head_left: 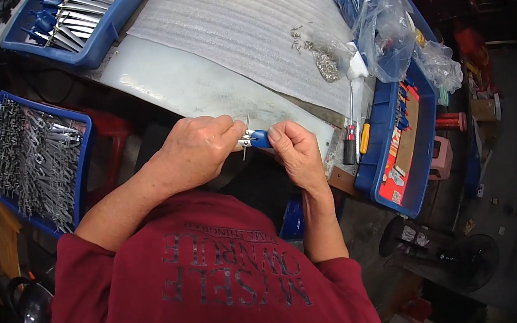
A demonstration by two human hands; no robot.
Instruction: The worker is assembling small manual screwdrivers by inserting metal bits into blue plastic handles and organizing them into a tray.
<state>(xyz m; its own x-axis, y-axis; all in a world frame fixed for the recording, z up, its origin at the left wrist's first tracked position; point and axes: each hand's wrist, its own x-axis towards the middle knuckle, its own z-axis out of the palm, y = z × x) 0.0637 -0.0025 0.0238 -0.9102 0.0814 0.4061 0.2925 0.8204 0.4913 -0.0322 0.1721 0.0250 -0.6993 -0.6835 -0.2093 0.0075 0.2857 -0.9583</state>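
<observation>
Both grips are closed on one small blue-handled metal tool (pixel 255 139): the left hand (pixel 194 150) pinches its steel end, the right hand (pixel 293 150) its blue handle, long axis running left to right. It sits just over the table (pixel 195 88) edge. Right of it, a blue bin (pixel 394 142) holds a red rectangular package.

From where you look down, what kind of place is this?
Probably a small workshop for hand assembly. A blue crate full of metal parts stands at the left, another blue tray holds blue-handled pieces, and both hands, left hand and right hand, hold a small blue-and-metal part.
</observation>
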